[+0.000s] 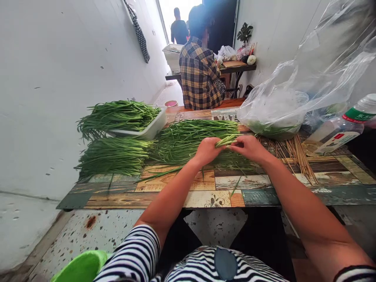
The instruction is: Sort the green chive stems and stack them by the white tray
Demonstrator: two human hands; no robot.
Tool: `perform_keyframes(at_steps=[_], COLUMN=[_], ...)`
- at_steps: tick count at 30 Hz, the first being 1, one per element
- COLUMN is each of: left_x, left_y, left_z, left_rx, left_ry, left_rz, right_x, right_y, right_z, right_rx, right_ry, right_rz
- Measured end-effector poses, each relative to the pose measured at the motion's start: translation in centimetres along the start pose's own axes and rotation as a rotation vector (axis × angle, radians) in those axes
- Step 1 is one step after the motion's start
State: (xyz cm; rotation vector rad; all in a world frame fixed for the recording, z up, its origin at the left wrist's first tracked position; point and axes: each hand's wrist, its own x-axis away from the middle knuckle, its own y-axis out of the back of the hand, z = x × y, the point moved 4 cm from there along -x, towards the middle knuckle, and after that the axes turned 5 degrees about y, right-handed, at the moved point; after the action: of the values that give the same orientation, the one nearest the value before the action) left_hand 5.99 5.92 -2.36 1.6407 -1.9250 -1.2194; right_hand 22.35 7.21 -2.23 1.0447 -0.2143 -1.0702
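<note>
Both forearms stretched forward over patterned wooden table [164,196]. Left hand [207,150] and right hand [249,148] curled, fingers pinching small bundle of thin green garlic stems [226,140] between them, just above loose stem pile [188,141]. Bamboo skewers [296,154] right of grip.

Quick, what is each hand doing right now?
Left hand: closed on a small bunch of green stalks.
Right hand: closed on the other end of the same bunch.

Left hand [207,150] and right hand [248,147] seemingly closed, nearly touching.
</note>
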Motion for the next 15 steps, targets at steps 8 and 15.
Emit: perform_keyframes(at_steps=[8,15], left_x=[0.3,0.0], left_y=[0.3,1.4], left_z=[-0.8,0.1], left_rx=[-0.072,-0.001], left_ry=[0.059,0.131], left_rz=[0.06,-0.055], right_x=[0.5,0.8], right_y=[-0.4,1.8], right_z=[0.7,-3.1], right_rx=[0.32,0.361], right_ry=[0.102,-0.058], right_rz=[0.074,0.063])
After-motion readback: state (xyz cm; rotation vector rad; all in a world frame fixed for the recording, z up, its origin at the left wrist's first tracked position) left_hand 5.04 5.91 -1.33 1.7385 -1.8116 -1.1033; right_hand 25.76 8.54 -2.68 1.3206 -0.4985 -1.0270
